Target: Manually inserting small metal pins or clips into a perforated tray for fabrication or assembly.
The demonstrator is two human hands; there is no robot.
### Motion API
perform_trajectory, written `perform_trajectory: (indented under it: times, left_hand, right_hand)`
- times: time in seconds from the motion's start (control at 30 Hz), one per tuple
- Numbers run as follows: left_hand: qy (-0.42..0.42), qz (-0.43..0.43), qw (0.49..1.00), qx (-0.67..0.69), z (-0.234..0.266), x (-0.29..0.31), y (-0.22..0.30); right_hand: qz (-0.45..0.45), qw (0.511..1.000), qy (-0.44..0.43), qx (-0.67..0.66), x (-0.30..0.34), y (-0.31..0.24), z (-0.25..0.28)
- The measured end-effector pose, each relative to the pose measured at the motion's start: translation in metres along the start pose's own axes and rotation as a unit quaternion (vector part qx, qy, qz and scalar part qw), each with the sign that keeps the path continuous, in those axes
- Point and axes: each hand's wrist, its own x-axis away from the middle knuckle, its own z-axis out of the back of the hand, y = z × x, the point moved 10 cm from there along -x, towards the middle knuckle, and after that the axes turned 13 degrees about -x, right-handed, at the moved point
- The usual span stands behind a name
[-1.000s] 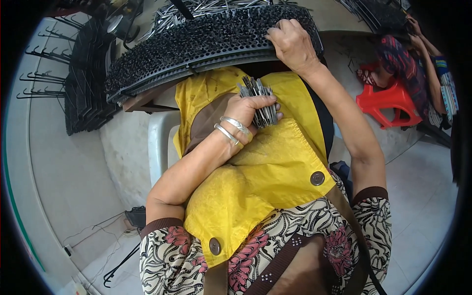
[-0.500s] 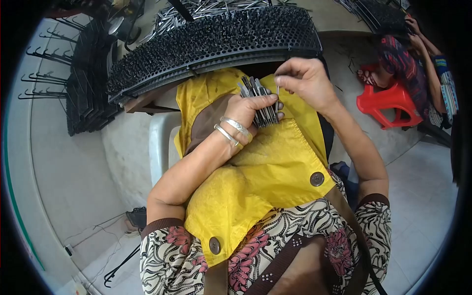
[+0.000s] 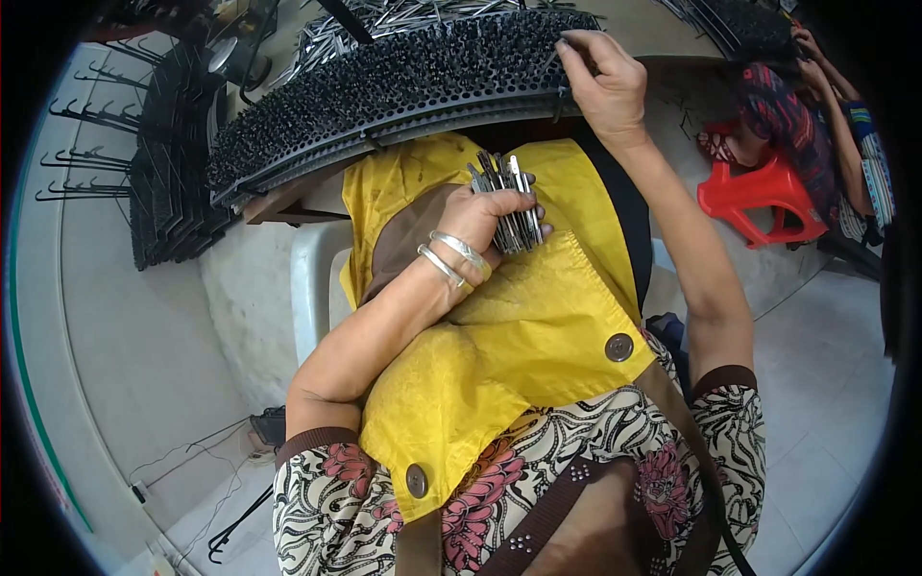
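Since the earlier frame, the right hand [image 3: 609,91] has moved farther off. Near, the left hand [image 3: 480,213] clamps thin metal rods [image 3: 516,227] above the yellow apron [image 3: 523,298], apparently for easy reach. Beyond, right fingertips [image 3: 569,36] nearly meet at the black rack [image 3: 432,113]'s right end; what they hold, I cannot tell.

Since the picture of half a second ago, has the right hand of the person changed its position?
Yes. Judged against the black perforated rack, the right hand has moved up the picture, from below its front edge to its right end.
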Motion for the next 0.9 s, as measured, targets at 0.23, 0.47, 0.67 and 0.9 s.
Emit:
perform_trajectory:
  times: [0.23, 0.47, 0.67, 0.9]
  left_hand:
    - [0.007, 0.006, 1.000, -0.014, 0.001, 0.004, -0.002]
    - [0.000, -0.002, 0.999, -0.034, -0.007, 0.004, 0.012]
    - [-0.018, 0.000, 0.996, -0.092, -0.019, -0.018, 0.027]
    - [-0.035, 0.033, 0.993, -0.104, -0.040, -0.032, 0.027]
  right_hand:
    - [0.108, 0.948, -0.216, 0.206, 0.020, -0.008, -0.047]
    - [-0.010, 0.978, -0.202, 0.044, 0.026, -0.036, -0.024]
    - [-0.445, 0.824, -0.273, -0.221, 0.076, 0.012, -0.030]
    - [-0.502, 0.805, -0.201, -0.243, 0.076, 0.028, -0.003]
